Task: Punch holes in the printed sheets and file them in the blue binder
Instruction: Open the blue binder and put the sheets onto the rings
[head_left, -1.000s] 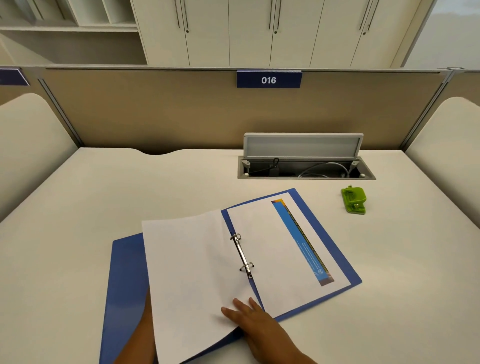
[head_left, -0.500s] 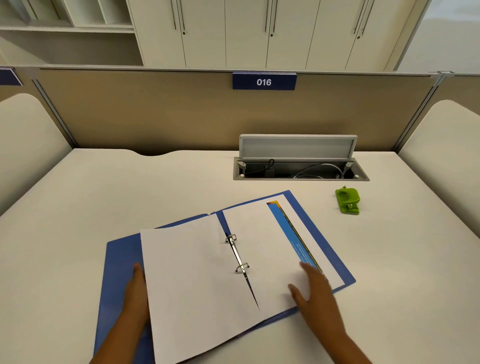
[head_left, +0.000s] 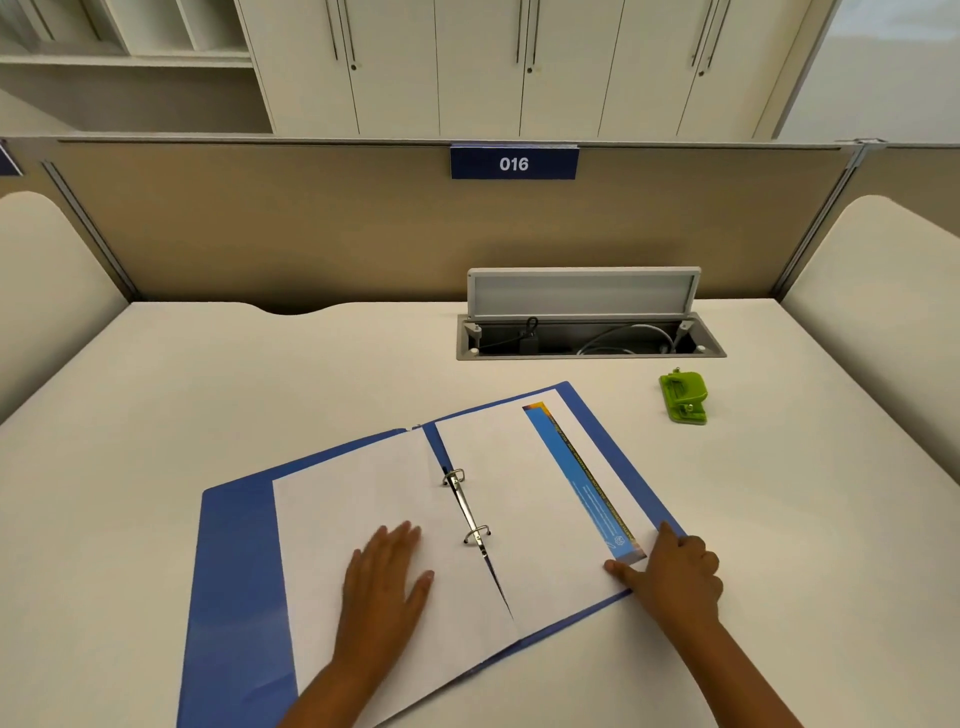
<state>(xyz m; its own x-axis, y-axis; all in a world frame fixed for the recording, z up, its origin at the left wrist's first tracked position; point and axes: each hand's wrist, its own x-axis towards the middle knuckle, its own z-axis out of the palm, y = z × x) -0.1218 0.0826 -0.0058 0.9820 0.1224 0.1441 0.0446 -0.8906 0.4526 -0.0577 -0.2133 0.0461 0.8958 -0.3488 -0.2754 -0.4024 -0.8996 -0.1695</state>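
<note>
In the head view, the blue binder lies open flat on the desk, near the person, with its two rings closed along the spine. White sheets sit on both sides of the rings, so the filing looks largely done. The left hand rests flat and spread on the left page, holding nothing. The right hand is curled at the near right corner of the right-hand sheet, fingertips on the paper's edge; whether it pinches the sheet or the cover cannot be told. The green hole punch stands well apart, far right, untouched. What seems left is squaring the pages and closing the cover.
</note>
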